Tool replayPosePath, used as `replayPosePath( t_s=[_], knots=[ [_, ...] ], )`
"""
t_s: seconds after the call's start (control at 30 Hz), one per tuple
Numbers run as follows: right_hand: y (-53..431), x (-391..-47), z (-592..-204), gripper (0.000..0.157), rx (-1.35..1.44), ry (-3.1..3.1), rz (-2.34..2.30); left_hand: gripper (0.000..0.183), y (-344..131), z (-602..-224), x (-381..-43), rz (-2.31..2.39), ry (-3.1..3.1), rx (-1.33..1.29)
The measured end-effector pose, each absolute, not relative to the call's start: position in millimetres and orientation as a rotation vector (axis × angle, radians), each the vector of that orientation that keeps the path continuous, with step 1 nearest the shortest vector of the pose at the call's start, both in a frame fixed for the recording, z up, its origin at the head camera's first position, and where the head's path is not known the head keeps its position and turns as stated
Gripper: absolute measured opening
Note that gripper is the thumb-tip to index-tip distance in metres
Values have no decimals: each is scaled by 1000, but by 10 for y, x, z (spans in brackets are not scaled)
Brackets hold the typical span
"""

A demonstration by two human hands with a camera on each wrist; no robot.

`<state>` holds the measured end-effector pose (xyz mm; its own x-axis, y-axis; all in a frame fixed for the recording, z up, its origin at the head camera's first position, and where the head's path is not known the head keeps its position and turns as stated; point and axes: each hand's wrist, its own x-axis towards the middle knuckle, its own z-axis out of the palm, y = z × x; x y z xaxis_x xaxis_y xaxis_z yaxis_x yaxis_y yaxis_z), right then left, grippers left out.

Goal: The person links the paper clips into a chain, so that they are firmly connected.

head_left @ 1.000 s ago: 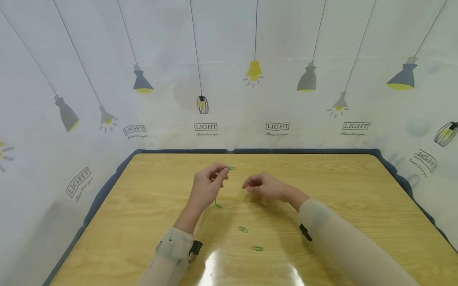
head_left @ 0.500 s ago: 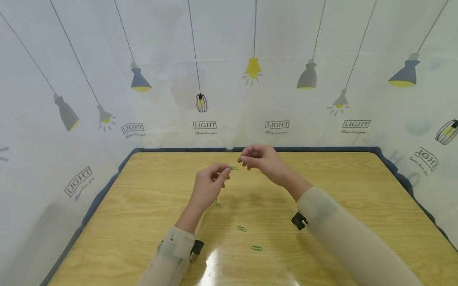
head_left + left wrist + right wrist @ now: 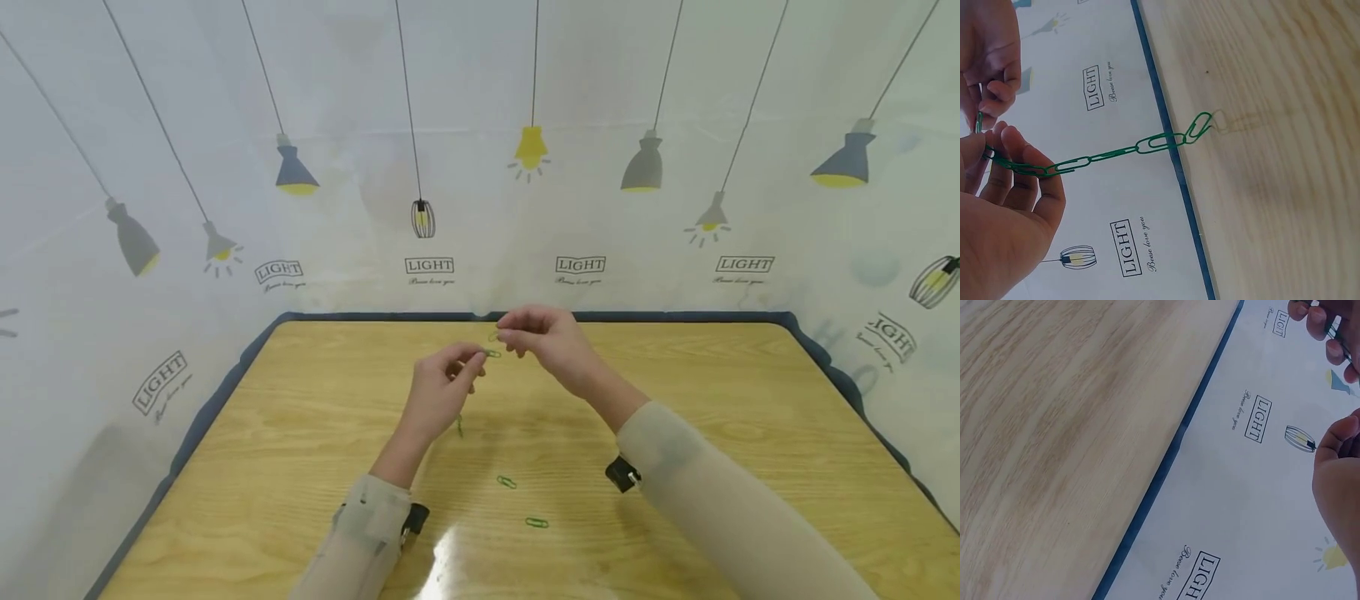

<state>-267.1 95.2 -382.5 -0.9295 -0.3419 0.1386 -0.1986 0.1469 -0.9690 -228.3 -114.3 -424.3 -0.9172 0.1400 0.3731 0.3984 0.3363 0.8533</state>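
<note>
My left hand [image 3: 442, 385] pinches the top of a chain of linked green paper clips [image 3: 1113, 152] between thumb and fingers. The chain runs across the curled fingers and hangs below the hand; its lower end [image 3: 460, 426] shows under the wrist in the head view. One clip [image 3: 492, 353] sticks out past the left fingertips. Just above and to the right, my right hand [image 3: 546, 337] pinches a single green paper clip [image 3: 979, 122], its end close to the chain's top clip. In the right wrist view, the right fingertips are cut off by the frame edge.
Two loose green paper clips, one [image 3: 507, 482] farther and one [image 3: 537, 522] nearer, lie on the wooden table [image 3: 712, 467]. A wall covering [image 3: 480, 167] printed with lamps rises behind the table's dark blue edge strip [image 3: 637, 317].
My right hand has risen from lower over the table to beside the left fingertips, with a paper clip now showing in its pinch. The left hand stays nearly still; its chain swings slightly.
</note>
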Motion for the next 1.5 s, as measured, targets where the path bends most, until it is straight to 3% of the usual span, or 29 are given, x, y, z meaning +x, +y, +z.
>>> replayPosePath(
  t_s=[0.63,1.1,1.5],
  knots=[
    [930,-2621,-3804,25,-483,2347,-1780,20,-1157,-4204,-2267,-1586,-2370,-468],
    [1089,-2643,-3847,20,-480,2368,-1810,20,-1237,-4172,-2264,-1605,-2298,-383],
    [892,-2567,-3814,13,-629,2470,-1770,18,-1185,-4185,-2242,-1648,-2317,-444]
  ],
)
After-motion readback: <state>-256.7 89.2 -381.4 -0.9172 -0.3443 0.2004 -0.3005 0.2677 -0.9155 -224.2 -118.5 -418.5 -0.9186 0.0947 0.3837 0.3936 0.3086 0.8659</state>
